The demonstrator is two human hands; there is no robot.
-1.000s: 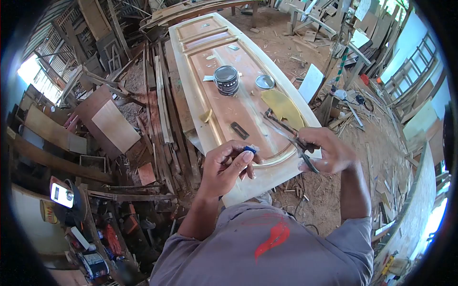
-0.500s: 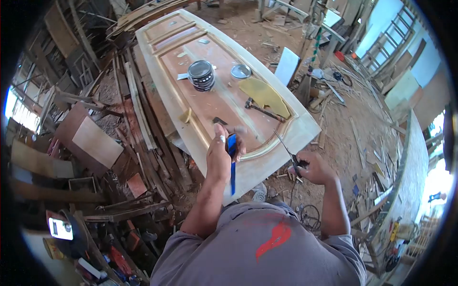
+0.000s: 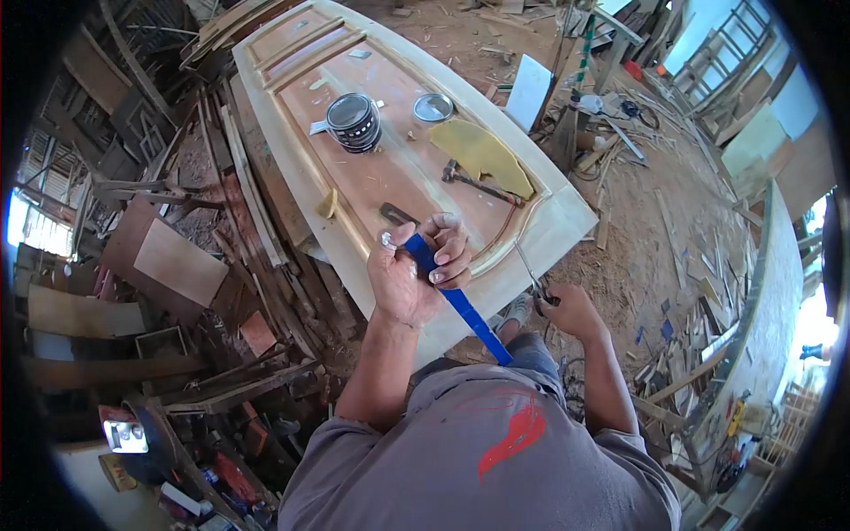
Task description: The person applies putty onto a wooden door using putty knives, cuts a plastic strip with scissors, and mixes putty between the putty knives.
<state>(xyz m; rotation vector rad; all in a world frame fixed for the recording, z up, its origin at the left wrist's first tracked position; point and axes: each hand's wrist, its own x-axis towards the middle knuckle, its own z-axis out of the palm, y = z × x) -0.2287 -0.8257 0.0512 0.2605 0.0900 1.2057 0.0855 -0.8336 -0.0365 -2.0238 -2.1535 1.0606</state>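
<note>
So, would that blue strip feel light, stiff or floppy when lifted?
The blue strip would probably feel light: it looks narrow, and only the left hand holds it. It's likely bendable, being thin. How springy is harder to judge: it runs fairly straight below the hand, but hanging could do that.
</note>
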